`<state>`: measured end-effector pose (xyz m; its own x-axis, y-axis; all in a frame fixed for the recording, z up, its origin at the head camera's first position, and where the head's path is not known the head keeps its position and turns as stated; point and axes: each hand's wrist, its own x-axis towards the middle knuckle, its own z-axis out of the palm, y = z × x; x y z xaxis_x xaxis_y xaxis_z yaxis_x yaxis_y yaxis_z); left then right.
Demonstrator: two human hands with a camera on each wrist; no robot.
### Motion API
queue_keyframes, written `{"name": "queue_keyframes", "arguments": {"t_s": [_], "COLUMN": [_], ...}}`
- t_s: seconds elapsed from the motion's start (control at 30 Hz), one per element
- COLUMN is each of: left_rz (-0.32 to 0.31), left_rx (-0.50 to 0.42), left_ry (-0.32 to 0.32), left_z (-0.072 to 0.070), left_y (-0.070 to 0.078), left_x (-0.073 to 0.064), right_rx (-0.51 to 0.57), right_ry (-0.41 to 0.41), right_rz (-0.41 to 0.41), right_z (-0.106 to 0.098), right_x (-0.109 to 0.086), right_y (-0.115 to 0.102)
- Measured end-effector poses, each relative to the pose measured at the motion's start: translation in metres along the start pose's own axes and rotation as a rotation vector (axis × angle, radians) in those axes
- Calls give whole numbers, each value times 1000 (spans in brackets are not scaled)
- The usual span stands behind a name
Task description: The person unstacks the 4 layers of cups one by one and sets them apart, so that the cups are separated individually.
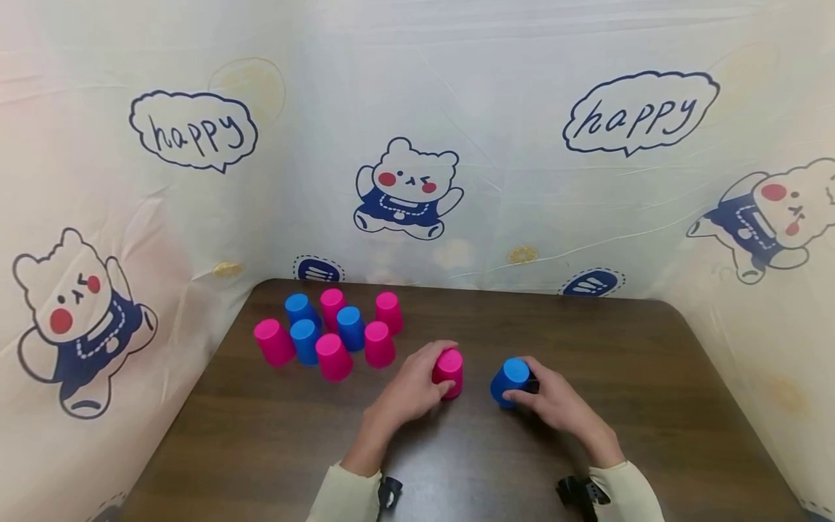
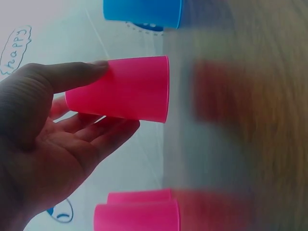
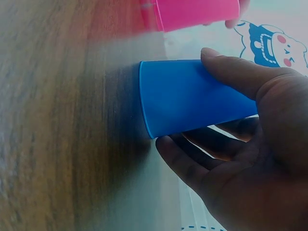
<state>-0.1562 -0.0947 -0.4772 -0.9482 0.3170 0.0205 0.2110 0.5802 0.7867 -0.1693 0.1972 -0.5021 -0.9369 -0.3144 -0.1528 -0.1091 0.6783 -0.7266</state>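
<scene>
My left hand (image 1: pixel 417 384) holds an upside-down pink cup (image 1: pixel 450 371) between thumb and fingers, right of a group of cups. In the left wrist view the thumb lies on one side of this pink cup (image 2: pixel 120 89) and the fingers on the other. To its right, my right hand (image 1: pixel 554 395) grips an upside-down blue cup (image 1: pixel 509 384), slightly tilted. The right wrist view shows that blue cup (image 3: pixel 187 96) with its rim close to the table; whether it touches cannot be told. A gap separates the two held cups.
Several more upside-down cups stand at the table's back left, among them a pink cup (image 1: pixel 334 357) and a blue cup (image 1: pixel 351 328). The brown wooden table (image 1: pixel 620 348) meets a printed cloth (image 1: pixel 509 181) along its back and sides.
</scene>
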Motion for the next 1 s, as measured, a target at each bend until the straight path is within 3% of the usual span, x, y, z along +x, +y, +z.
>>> {"name": "queue_keyframes", "arguments": {"t_s": [0.3, 0.47, 0.73, 1.0], "left_rz": [-44, -111, -166, -224], "left_rx": [18, 13, 54, 33], "left_ry": [71, 101, 165, 177], "left_z": [-23, -33, -50, -65], "left_y": [-11, -17, -28, -38], "left_x": [-15, -23, -34, -45], "right_rx": [-1, -11, 0, -9], "right_ry": [0, 2, -3, 0], "right_rz": [-34, -44, -45, -60], "right_z": [1, 2, -2, 0], "right_x": [-1, 0, -1, -1], "right_y": [0, 2, 2, 3]}}
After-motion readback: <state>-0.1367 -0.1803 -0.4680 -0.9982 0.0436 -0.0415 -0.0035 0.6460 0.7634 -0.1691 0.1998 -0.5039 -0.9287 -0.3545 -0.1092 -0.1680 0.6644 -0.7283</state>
